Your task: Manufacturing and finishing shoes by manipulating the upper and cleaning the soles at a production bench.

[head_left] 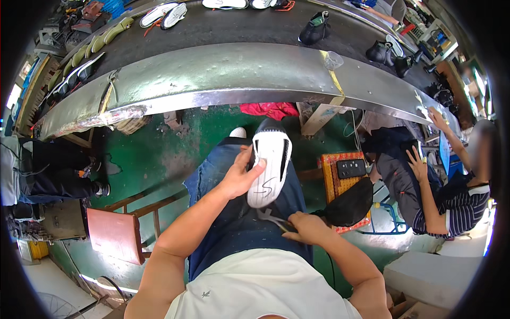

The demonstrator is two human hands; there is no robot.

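Over a green floor [127, 154], the right hand [308, 227] has its fingers wrapped round a metal hand tool [272, 217], its head near one end of an upturned white-soled shoe [272, 171]. The left hand [239, 179] grasps this shoe's side above the denim-clad lap [220, 228], thumb on the sole; beyond, a metal-edged worktop [234, 64] carries a black shoe [314, 31] and other footwear.

Beyond the left hand [241, 178], a long bench [239, 26] carries several shoes [314, 29]. Right of the right hand [308, 228], an orange seat [343, 187] carries one flat black object [351, 168] and one black bundle [351, 204].
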